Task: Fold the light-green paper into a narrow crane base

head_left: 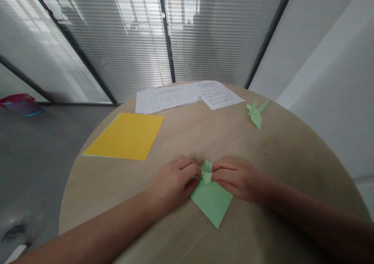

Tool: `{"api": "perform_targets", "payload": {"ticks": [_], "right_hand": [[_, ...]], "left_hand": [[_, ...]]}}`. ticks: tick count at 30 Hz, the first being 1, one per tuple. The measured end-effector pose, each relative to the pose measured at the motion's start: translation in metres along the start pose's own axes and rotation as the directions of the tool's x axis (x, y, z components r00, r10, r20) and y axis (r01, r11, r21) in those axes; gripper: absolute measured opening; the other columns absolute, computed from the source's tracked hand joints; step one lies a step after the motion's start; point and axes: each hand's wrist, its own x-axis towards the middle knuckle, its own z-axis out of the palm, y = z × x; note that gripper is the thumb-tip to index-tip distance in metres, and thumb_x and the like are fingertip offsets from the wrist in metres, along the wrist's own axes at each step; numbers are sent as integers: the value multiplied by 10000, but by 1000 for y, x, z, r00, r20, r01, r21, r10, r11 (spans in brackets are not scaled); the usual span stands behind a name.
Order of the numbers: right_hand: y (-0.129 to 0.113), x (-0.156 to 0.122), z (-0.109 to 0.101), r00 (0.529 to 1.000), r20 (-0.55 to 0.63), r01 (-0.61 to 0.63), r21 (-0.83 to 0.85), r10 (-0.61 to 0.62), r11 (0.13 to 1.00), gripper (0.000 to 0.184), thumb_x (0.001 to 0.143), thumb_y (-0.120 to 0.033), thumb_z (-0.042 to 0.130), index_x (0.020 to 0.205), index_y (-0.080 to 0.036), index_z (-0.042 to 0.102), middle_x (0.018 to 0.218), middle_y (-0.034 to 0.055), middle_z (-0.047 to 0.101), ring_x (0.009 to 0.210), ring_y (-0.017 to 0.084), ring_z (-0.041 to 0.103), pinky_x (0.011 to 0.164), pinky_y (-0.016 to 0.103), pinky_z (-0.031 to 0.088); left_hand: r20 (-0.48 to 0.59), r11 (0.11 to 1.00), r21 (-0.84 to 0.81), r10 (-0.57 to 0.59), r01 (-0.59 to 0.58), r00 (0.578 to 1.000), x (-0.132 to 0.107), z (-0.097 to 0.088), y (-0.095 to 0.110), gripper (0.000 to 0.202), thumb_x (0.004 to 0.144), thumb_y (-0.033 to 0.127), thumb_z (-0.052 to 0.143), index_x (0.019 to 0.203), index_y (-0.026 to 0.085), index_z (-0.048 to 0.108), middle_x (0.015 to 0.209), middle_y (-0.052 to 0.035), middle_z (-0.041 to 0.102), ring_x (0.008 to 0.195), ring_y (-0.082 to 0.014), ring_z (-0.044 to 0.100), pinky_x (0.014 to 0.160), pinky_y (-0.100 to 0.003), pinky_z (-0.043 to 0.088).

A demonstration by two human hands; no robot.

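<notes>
A partly folded light green paper [212, 198] lies on the round wooden table [280, 155] close to me. My left hand [174, 181] pinches its upper left corner with curled fingers. My right hand [233, 177] pinches the same top part from the right, fingertips nearly meeting those of the left. The paper's lower point faces me and lies flat on the wood.
A yellow paper stack [126, 136] lies at the left of the table. White printed sheets [187, 95] sit at the far edge. A finished green paper crane [256, 112] rests at the far right. Glass partitions with blinds stand behind; grey floor at left.
</notes>
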Motion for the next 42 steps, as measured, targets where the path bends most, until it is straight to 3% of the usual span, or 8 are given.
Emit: {"api": "perform_targets", "payload": {"ticks": [2,6,10,15,18,25,34,42], "right_hand": [[-2,1,1,1000,-2,-10,11,10,1000,265,1052,-169,480,957,-176,728,934,81,726,821,193,672,739,310,533],[-4,1,1,1000,6,-19,42,19,999,281,1068,-220,501,936,-168,743,896,84,727,781,196,663,711,318,532],[-6,1,-2,1000,7,-18,129,18,992,217,1052,-240,563,979,-166,754,947,84,757,851,195,690,791,316,560],[-2,-1,-18,985,98,-170,340,145,925,183,1031,-183,579,1034,-193,762,1004,73,781,899,162,734,813,270,579],[7,-5,-27,973,144,-219,362,178,906,186,1020,-156,588,1033,-196,769,999,73,791,900,159,742,807,269,579],[21,-7,-28,985,168,-111,416,43,903,155,1031,-207,625,1023,-220,779,976,36,806,918,153,715,898,315,523],[13,-6,-20,990,139,-34,386,-22,922,108,1002,-252,691,1014,-237,798,1009,30,815,893,171,706,898,363,509],[4,-5,-17,990,134,-3,344,-46,939,105,992,-265,706,1010,-228,802,1036,40,803,925,186,695,907,368,521]], "left_hand": [[1,999,1,51,-51,999,-1,1,2,176,1003,125,538,890,178,662,832,-41,678,766,-180,597,670,-283,483],[12,994,-44,97,-96,995,-2,3,1,172,1046,156,528,1113,180,685,926,-37,722,807,-171,625,708,-276,501],[36,993,-29,116,-115,993,-3,3,-2,202,1061,166,518,1147,177,701,936,-37,723,818,-178,624,704,-278,491],[63,993,-10,117,-117,991,-3,2,-2,226,1064,164,508,1143,173,719,944,-44,713,842,-190,620,719,-286,494],[85,995,-7,104,-103,991,-2,1,-1,247,1063,150,495,1153,175,724,972,-52,714,857,-189,624,737,-288,507],[86,996,-11,94,-94,992,-4,2,-3,284,1066,149,470,1170,199,729,1028,-63,720,901,-184,646,757,-284,527],[103,989,63,128,-135,986,-1,-5,4,303,1079,193,452,1108,155,751,978,-84,748,835,-190,661,726,-302,564],[153,980,20,191,-196,970,-6,-12,0,289,1073,210,489,1183,180,755,1147,-114,762,1032,-231,706,916,-375,597]]}}
